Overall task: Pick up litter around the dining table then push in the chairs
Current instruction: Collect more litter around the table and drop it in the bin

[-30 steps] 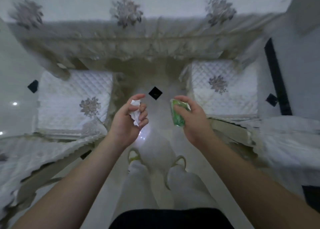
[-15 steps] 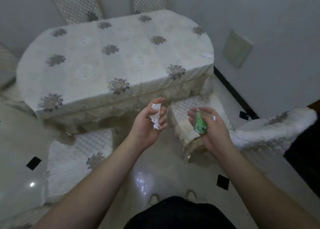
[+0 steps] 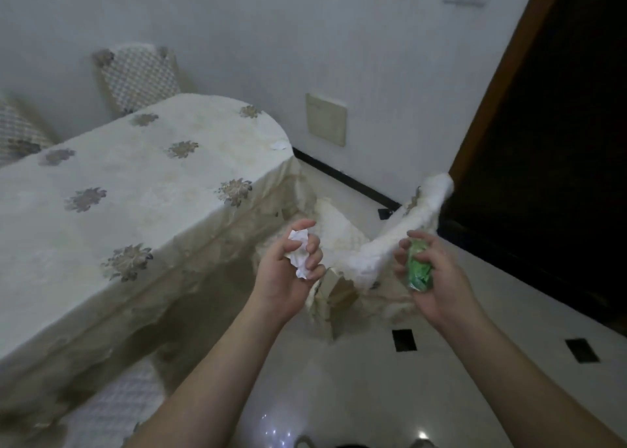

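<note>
My left hand [image 3: 285, 274] holds a crumpled white paper [image 3: 299, 251] in its curled fingers. My right hand [image 3: 431, 274] grips a crumpled green wrapper [image 3: 419, 271]. Both hands hover in front of me above a white-covered chair [image 3: 383, 244] pulled out from the dining table [image 3: 112, 189], which carries a cream cloth with flower motifs. A small white scrap [image 3: 279, 145] lies near the table's far right edge. Another chair seat [image 3: 115, 410] shows at the lower left, partly under the cloth.
Two patterned chair backs [image 3: 140, 77] stand behind the table against the wall. A dark doorway [image 3: 549, 142] with a brown frame fills the right. The glossy floor [image 3: 356, 379] has small black inset tiles. A beige wall plate [image 3: 326, 119] sits low on the wall.
The view has swung up and to the right, from the floor under the table to the tabletop and then the doorway. Both hands keep hold of their litter.
</note>
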### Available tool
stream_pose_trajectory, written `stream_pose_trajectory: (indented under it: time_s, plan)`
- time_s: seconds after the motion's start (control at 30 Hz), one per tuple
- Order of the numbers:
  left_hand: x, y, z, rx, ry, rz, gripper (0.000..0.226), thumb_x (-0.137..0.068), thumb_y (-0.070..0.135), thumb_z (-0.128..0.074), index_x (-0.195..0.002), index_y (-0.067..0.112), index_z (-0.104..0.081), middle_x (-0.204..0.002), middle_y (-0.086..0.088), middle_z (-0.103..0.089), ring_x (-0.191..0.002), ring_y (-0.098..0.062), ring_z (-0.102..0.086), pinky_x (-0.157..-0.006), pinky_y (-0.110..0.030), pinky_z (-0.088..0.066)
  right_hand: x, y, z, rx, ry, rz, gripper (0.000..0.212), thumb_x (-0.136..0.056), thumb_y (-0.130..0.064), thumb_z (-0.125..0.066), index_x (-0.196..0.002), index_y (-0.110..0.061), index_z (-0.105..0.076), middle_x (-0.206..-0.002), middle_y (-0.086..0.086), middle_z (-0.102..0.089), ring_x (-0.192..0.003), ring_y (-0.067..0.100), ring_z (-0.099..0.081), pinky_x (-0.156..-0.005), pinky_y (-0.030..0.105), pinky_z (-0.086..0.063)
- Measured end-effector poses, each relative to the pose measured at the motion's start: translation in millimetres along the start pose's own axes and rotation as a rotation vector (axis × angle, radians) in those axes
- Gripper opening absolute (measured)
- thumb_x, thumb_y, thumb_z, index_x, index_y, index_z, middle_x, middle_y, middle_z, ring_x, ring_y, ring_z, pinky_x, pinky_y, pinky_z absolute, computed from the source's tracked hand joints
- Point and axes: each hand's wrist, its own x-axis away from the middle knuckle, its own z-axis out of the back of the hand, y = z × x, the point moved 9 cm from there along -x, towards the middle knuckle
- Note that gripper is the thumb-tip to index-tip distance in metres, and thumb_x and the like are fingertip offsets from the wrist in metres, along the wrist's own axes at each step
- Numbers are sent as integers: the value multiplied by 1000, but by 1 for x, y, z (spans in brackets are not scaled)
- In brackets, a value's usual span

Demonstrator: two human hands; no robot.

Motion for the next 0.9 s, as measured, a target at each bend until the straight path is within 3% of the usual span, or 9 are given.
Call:
stream_pose_trajectory:
  time_s: [0.1, 0.2, 0.5, 0.7, 0.9]
  plan:
    - [-13, -40, -41, -53, -35, 59, 31, -71, 7, -43, -98, 11, -56, -69, -5, -41, -49, -13, -32, -47, -26, -16, 10, -36, 52, -3, 74, 53, 36, -87, 4, -36, -108, -12, -61, -93, 10, -66, -72, 17, -62, -56, 27, -45]
    - [-30, -81, -81, -71, -48, 88, 31, -71, 7, -43, -99, 11, -56, -68, -4, -43, -49, -13, -32, -47, -25, -17, 19, -75, 104, -58, 123, 89, 36, -84, 6, -35, -107, -10, -59, -85, 10, -58, -59, 13, -51, -46, 24, -38]
    - [-52, -236, -197, -33, -102, 250, 26, -73, 9, -43, -95, 14, -57, -68, -3, -43, -50, -13, -34, -48, -24, -22, 35, -176, 257, -127, 258, 131, 19, -93, -13, -51, -110, -13, -59, -76, 2, -56, -59, 10, -49, -52, 25, -35]
    - [-64, -270, -213, -82, -56, 271, 28, -75, 8, -41, -98, 10, -55, -68, -5, -42, -51, -13, -32, -47, -25, -20, 14, -185, 284, -134, 301, 50, 24, -94, -32, -53, -108, -14, -61, -76, 0, -54, -61, 10, -47, -56, 25, -36]
    - [-115, -254, -186, -69, -7, 251, 27, -72, 10, -44, -96, 14, -55, -68, -2, -42, -49, -12, -32, -48, -24, -18, -36, -190, 276, -133, 296, 18, 26, -96, -34, -51, -110, -14, -61, -77, 0, -54, -61, 9, -48, -51, 23, -36]
